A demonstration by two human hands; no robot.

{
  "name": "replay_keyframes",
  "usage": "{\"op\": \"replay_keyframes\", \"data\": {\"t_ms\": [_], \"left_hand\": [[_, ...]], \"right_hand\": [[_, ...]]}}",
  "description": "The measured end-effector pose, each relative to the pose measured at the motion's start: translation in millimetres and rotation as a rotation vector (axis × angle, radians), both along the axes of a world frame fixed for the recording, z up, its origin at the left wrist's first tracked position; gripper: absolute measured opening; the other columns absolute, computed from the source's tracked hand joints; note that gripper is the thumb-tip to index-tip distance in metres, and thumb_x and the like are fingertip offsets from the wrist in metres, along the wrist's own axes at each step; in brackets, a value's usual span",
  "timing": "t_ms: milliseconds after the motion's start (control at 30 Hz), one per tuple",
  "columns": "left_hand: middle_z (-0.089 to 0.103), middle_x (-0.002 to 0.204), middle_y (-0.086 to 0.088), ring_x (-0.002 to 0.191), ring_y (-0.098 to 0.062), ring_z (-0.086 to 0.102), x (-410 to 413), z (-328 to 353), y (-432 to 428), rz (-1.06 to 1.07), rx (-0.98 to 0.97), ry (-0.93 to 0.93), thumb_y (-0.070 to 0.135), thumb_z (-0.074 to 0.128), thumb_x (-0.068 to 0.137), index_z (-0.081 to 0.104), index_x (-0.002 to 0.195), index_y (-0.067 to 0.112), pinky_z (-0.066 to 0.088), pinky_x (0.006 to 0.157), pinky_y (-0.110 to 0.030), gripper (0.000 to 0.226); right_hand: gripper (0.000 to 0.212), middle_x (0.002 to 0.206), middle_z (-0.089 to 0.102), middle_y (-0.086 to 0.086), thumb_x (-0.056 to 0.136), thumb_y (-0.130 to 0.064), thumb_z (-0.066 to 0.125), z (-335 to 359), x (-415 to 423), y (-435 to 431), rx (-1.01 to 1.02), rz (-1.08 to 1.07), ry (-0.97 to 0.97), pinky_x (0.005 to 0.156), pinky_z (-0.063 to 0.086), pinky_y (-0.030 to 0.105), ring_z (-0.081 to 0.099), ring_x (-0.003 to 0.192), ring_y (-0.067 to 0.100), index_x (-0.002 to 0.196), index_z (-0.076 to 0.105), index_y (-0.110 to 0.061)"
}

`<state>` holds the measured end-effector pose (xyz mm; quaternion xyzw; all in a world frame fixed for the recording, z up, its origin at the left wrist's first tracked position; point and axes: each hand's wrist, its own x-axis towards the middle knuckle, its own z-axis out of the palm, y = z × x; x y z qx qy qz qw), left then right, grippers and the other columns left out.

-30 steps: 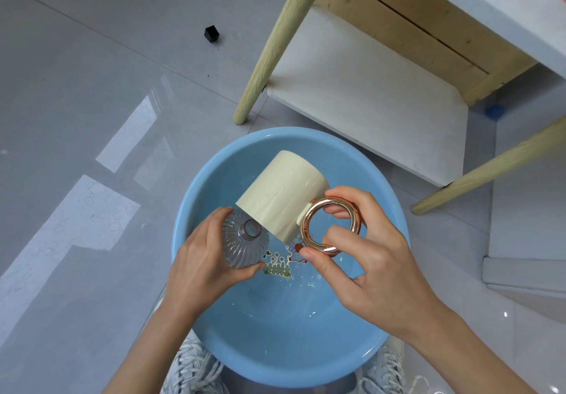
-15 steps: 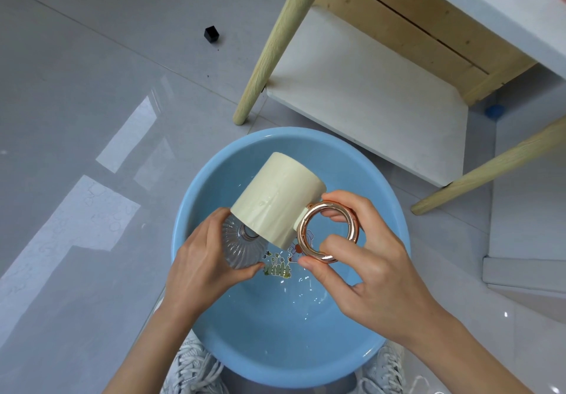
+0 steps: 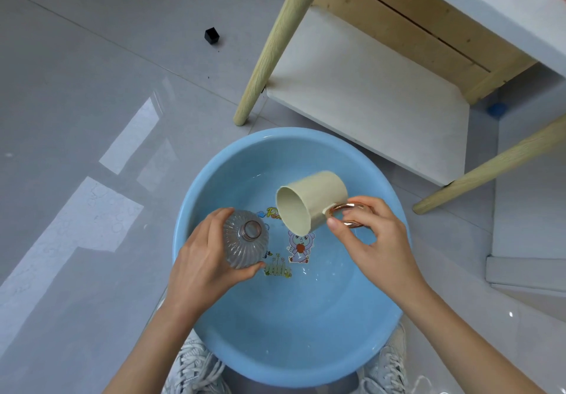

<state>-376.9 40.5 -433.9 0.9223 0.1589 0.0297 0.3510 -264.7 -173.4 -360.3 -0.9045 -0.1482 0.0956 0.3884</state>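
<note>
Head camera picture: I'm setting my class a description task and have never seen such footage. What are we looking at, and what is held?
No machine here: a person wears one wide-angle camera on the head, so you look down at their hands. The left hand grips a ribbed clear glass bottle, mouth facing the camera. The right hand pinches the copper-coloured ring handle of a cream mug, tipped on its side, opening toward the bottle. Both are over a blue basin with cartoon pictures inside, standing on a grey tiled floor beside a wooden table leg.
</note>
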Motion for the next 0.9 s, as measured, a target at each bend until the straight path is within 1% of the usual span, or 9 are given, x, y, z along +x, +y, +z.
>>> {"op": "replay_keyframes", "data": {"t_ms": [100,133,233,267,367,467,633,767,900], "left_hand": [[0.057,0.123,0.0,0.104,-0.024,0.059,1,-2,0,-0.007,0.026,0.013,0.05,0.088,0.047,0.042,0.128,0.018,0.049,0.081,-0.031,0.098],[0.057,0.122,0.0,0.103,-0.024,0.059,0,-2,0,-0.01,0.04,0.018,0.051,0.087,0.046,0.044,0.129,0.016,0.048,0.08,-0.03,0.099],[0.057,0.119,-0.002,0.099,-0.026,0.061,1,-2,0,-0.025,0.072,0.036,0.053,0.086,0.046,0.047,0.129,0.011,0.051,0.075,-0.031,0.101],[0.058,0.118,-0.003,0.098,-0.027,0.062,1,-2,0,-0.037,0.085,0.04,0.053,0.086,0.046,0.047,0.13,0.01,0.052,0.074,-0.031,0.102],[0.057,0.117,-0.005,0.097,-0.029,0.063,1,-4,0,-0.064,0.115,0.054,0.053,0.087,0.045,0.045,0.134,0.008,0.052,0.074,-0.033,0.108],[0.056,0.117,-0.005,0.097,-0.029,0.062,0,-5,1,-0.064,0.135,0.058,0.053,0.089,0.044,0.044,0.136,0.009,0.052,0.073,-0.034,0.111],[0.051,0.116,0.001,0.097,-0.025,0.06,3,-4,0,-0.058,0.131,0.059,0.054,0.087,0.045,0.046,0.131,0.014,0.048,0.074,-0.031,0.103],[0.049,0.119,0.005,0.103,-0.02,0.052,2,-5,0,-0.055,0.11,0.066,0.052,0.087,0.046,0.046,0.126,0.017,0.043,0.078,-0.028,0.097],[0.058,0.12,-0.002,0.107,-0.016,0.044,3,-8,-1,-0.064,0.109,0.07,0.051,0.088,0.045,0.047,0.125,0.012,0.036,0.086,-0.023,0.098]], "right_hand": [[0.009,0.101,0.059,-0.003,0.082,-0.023,0.074,-26,7,-12,-0.054,-0.132,0.118,0.091,0.05,0.032,0.064,0.085,0.008,0.074,0.073,-0.018],[0.009,0.102,0.057,-0.003,0.082,-0.023,0.074,-34,8,-16,-0.102,-0.138,0.098,0.091,0.048,0.027,0.064,0.087,0.009,0.075,0.073,-0.017],[0.009,0.105,0.05,-0.004,0.081,-0.02,0.076,-54,8,-25,-0.216,-0.108,-0.046,0.086,0.032,0.001,0.055,0.088,0.005,0.078,0.073,-0.012],[0.012,0.106,0.048,-0.002,0.081,-0.019,0.076,-60,8,-27,-0.225,-0.089,-0.097,0.084,0.028,-0.002,0.051,0.089,0.003,0.077,0.072,-0.009],[0.016,0.11,0.05,0.009,0.082,-0.022,0.071,-76,8,-31,-0.228,-0.029,-0.204,0.084,0.036,0.011,0.052,0.09,0.014,0.074,0.067,-0.008],[0.018,0.112,0.051,0.013,0.083,-0.025,0.067,-92,7,-28,-0.241,-0.01,-0.231,0.079,0.044,0.024,0.056,0.088,0.023,0.074,0.066,-0.008],[0.025,0.11,0.05,0.011,0.086,-0.031,0.064,-106,-2,-20,-0.201,0.003,-0.188,0.08,0.041,0.019,0.056,0.087,0.022,0.072,0.066,-0.01],[0.033,0.105,0.046,0.001,0.085,-0.04,0.057,-106,-18,-17,-0.152,0.095,-0.11,0.08,0.036,0.013,0.057,0.088,0.019,0.067,0.064,-0.013],[0.034,0.106,0.049,0.005,0.083,-0.043,0.057,-105,-33,-18,-0.148,0.121,-0.028,0.078,0.042,0.019,0.06,0.085,0.019,0.066,0.062,-0.014]]}}
